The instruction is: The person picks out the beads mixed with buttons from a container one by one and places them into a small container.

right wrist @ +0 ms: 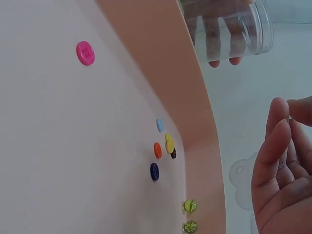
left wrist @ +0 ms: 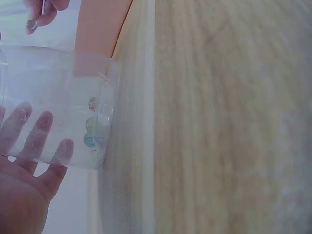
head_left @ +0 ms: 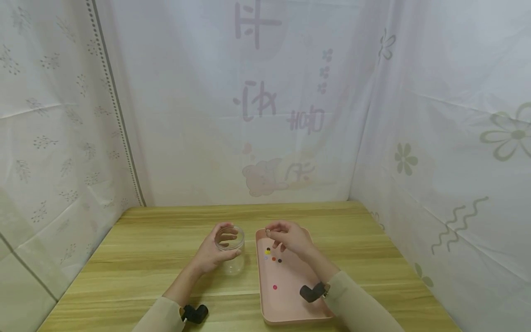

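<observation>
My left hand (head_left: 229,241) grips a clear plastic jar (head_left: 232,263) standing on the wooden table just left of a pink tray (head_left: 290,304). In the left wrist view the fingers (left wrist: 44,122) show through the jar wall (left wrist: 58,73), and a few glass marbles (left wrist: 90,127) lie on the jar's bottom. My right hand (head_left: 269,232) hovers over the tray's far end beside the jar mouth and pinches a small marble (left wrist: 31,23). In the right wrist view its curled fingers (right wrist: 275,146) are near the jar (right wrist: 243,29).
Coloured buttons lie in the tray: a pink one (right wrist: 85,52) alone, a cluster (right wrist: 163,146) of blue, yellow, orange and dark ones, and two green marbles (right wrist: 190,214) by the rim. White cloth walls enclose the table on three sides.
</observation>
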{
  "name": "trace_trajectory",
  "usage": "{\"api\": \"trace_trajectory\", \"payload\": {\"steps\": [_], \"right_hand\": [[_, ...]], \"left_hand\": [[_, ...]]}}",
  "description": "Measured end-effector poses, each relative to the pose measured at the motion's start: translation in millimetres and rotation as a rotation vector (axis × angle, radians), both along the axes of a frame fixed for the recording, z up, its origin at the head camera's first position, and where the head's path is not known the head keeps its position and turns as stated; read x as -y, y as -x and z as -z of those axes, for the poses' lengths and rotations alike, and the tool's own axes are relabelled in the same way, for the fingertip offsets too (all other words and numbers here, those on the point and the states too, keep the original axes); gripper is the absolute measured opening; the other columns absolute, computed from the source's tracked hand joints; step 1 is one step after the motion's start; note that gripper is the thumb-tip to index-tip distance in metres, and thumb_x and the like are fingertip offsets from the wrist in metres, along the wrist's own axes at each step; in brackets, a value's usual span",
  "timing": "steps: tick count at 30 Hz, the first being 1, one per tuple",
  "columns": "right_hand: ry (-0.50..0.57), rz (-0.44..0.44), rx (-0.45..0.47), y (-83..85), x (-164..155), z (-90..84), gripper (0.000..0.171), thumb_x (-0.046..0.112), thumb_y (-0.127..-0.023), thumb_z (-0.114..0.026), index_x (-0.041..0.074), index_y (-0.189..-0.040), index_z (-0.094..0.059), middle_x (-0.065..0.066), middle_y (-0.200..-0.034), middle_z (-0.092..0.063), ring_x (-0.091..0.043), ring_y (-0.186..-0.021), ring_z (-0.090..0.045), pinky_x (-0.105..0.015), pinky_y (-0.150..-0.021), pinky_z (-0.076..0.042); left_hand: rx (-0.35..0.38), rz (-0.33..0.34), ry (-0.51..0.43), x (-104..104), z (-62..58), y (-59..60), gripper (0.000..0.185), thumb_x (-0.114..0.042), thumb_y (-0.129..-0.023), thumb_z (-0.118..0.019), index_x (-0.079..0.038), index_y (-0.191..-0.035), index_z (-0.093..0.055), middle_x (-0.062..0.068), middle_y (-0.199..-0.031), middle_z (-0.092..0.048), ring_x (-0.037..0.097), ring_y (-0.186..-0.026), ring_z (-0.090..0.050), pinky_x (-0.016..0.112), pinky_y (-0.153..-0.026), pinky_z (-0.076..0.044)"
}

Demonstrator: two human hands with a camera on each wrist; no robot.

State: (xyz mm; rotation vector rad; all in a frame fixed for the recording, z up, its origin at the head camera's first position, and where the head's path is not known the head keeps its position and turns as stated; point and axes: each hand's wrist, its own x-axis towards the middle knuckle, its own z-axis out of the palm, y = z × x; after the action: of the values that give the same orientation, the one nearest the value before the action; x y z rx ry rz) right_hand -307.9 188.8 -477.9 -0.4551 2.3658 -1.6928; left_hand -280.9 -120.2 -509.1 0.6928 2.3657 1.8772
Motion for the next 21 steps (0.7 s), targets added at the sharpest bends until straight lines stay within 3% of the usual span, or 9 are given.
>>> {"api": "trace_trajectory", "payload": {"steps": [3, 5, 13, 21], "right_hand": [[0.009, 0.005, 0.009, -1.3, 2, -3.4, 0.04, 0.029, -0.104, -0.077, 0.004, -0.134, -0.072, -0.03, -0.126, -0.074, -0.018, -0.079, -0.072, -0.028, -0.063, -0.057], [0.009, 0.004, 0.012, -2.6, 2, -6.2, 0.04, 0.03, -0.104, -0.077, 0.004, -0.134, -0.072, -0.03, -0.126, -0.074, -0.016, -0.078, -0.071, -0.028, -0.063, -0.057], [-0.003, -0.03, 0.009, -4.0, 6, -18.4, 0.042, 0.032, -0.105, -0.075, 0.005, -0.137, -0.07, -0.028, -0.13, -0.073, -0.017, -0.083, -0.071, -0.028, -0.066, -0.058], [-0.017, -0.044, -0.019, -3.7, 14, -29.0, 0.036, 0.035, -0.105, -0.076, 0.013, -0.134, -0.073, -0.026, -0.131, -0.073, -0.02, -0.084, -0.071, -0.033, -0.069, -0.06]], "left_hand": [[0.005, -0.001, -0.002, 0, 0.0, -0.3, 0.081, -0.015, -0.094, -0.087, -0.005, -0.159, -0.038, 0.024, -0.154, -0.057, 0.049, -0.14, -0.059, 0.066, -0.119, -0.046], [0.006, 0.0, -0.001, 0, -0.4, -0.6, 0.081, -0.015, -0.095, -0.087, -0.005, -0.159, -0.039, 0.025, -0.154, -0.057, 0.049, -0.14, -0.059, 0.066, -0.119, -0.046], [0.012, 0.0, -0.005, 0, -3.2, -2.5, 0.08, -0.016, -0.094, -0.087, -0.007, -0.158, -0.039, 0.025, -0.154, -0.056, 0.049, -0.139, -0.059, 0.066, -0.119, -0.046], [0.019, -0.005, -0.003, 0, -2.4, -1.6, 0.081, -0.015, -0.094, -0.087, -0.007, -0.158, -0.039, 0.025, -0.154, -0.057, 0.049, -0.139, -0.059, 0.065, -0.118, -0.048]]}}
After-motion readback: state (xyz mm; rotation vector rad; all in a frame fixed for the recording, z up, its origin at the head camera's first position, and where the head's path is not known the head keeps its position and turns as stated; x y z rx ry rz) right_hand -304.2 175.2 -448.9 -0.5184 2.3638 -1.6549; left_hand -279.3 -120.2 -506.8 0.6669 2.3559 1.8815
